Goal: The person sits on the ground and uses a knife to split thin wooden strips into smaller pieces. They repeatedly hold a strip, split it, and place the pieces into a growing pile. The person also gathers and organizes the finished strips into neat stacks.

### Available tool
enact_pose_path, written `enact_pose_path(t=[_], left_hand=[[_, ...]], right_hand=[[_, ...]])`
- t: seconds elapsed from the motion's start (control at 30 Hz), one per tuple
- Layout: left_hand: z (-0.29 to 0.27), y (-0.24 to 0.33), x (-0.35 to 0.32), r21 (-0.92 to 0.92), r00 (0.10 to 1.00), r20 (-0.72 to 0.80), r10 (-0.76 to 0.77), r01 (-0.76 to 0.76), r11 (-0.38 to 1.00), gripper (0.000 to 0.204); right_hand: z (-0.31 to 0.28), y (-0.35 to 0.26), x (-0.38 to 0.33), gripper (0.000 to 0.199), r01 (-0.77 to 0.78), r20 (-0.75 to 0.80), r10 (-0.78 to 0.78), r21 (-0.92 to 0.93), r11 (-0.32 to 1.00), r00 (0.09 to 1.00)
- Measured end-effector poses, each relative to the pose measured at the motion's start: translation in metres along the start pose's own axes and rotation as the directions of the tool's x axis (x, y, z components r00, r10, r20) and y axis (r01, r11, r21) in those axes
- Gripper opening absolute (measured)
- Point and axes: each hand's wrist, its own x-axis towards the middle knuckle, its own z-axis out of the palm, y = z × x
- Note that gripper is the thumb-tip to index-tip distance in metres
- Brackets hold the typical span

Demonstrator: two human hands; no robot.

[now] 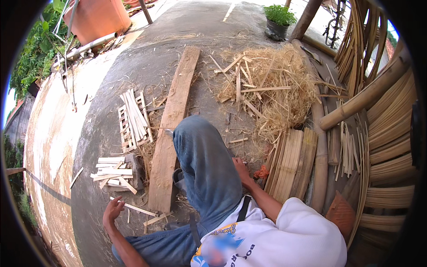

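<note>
My left hand (113,211) is at the lower left, its fingers bent around one end of a thin pale bamboo strip (138,209) that slants toward a long wooden plank (158,187). Beside my raised knee, my right hand (242,170) is low on the other side, fingers curled and partly hidden by my leg; what they hold, if anything, cannot be made out. A small metal tip (168,131) shows over the plank at the knee's left edge. Short split strips (116,172) lie stacked on a dark block (137,167) just beyond my left hand.
Farther off is another stack of pale slats (133,113). A heap of curly shavings (284,89) fills the right side, beyond wide bamboo pieces (291,164). Bamboo poles (364,95) and bundled strips (391,151) border the right. A potted plant (278,22) and an orange tub (100,22) stand far off.
</note>
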Motion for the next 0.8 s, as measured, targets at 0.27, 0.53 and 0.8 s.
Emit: enact_pose_path(t=[0.27, 0.53, 0.8], left_hand=[[-0.001, 0.032, 0.061, 0.031, 0.999, 0.045, 0.016, -0.017, 0.999, 0.053], [0.010, 0.100, 0.137, -0.086, 0.887, -0.207, 0.413, -0.437, 0.895, 0.025], [0.006, 0.086, 0.198, -0.066, 0.797, -0.367, 0.481, -0.538, 0.841, 0.027]], right_hand=[[0.021, 0.003, 0.018, 0.018, 0.012, -0.040, -0.030, -0.387, 0.922, 0.999], [-0.041, -0.008, -0.015, 0.032, -0.104, -0.126, 0.106, 0.020, 0.994, 0.986], [-0.208, 0.040, -0.081, 0.030, -0.275, -0.679, 0.155, -0.071, 0.959, 0.718]])
